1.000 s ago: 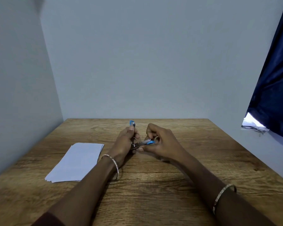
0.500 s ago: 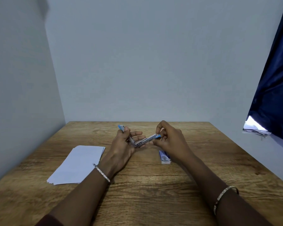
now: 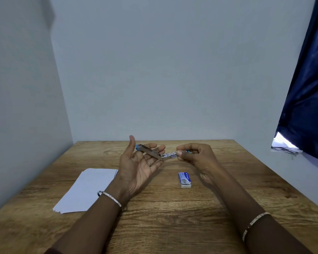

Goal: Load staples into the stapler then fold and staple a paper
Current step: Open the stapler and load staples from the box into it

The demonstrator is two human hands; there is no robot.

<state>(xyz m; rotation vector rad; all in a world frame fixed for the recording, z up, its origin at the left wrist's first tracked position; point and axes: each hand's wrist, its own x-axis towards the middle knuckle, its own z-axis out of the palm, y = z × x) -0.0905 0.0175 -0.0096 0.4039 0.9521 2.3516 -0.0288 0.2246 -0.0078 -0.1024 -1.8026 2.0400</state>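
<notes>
A small metal stapler with blue ends (image 3: 154,153) is swung wide open above the table's middle. Its top arm lies across the upturned palm and straight fingers of my left hand (image 3: 138,167), thumb raised. My right hand (image 3: 195,154) pinches the other arm, the staple channel, between thumb and fingertips. A small blue and white staple box (image 3: 184,180) lies on the wooden table (image 3: 173,217) just below my right hand. A stack of white paper (image 3: 86,189) lies flat at the left, partly behind my left wrist.
Grey walls close in the table at the back and left. A dark blue curtain (image 3: 308,88) hangs at the right, with some papers (image 3: 285,146) under its lower edge.
The stapler has been swung open wider and lifted. My left hand has turned palm up and uncurled under it. The staple box, hidden a second ago, now shows on the table.
</notes>
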